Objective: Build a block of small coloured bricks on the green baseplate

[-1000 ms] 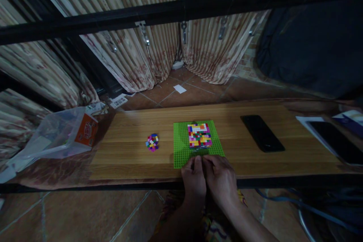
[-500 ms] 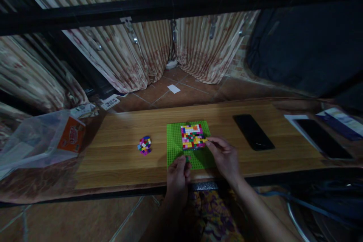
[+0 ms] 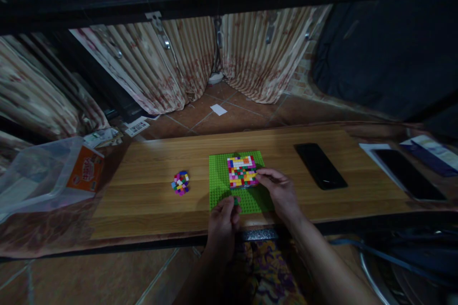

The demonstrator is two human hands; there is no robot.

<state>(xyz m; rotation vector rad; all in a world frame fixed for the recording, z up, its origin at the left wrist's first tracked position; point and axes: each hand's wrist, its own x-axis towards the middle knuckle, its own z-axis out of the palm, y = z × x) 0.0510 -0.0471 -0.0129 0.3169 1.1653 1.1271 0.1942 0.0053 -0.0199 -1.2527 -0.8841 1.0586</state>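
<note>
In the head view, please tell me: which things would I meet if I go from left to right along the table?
Clear plastic box → pile of loose bricks → green baseplate → black phone-like device → dark tablet-like device.

The left grip [image 3: 222, 217] covers part of the green baseplate [image 3: 218, 176]. The view's left edge crops the clear bin [image 3: 53, 200].

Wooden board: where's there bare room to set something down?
The wooden board is bare left of the loose bricks, between them and the green baseplate, and between the baseplate's far right corner and the black phone. It's crowded at the baseplate, with the brick build, left hand and right hand.
</note>
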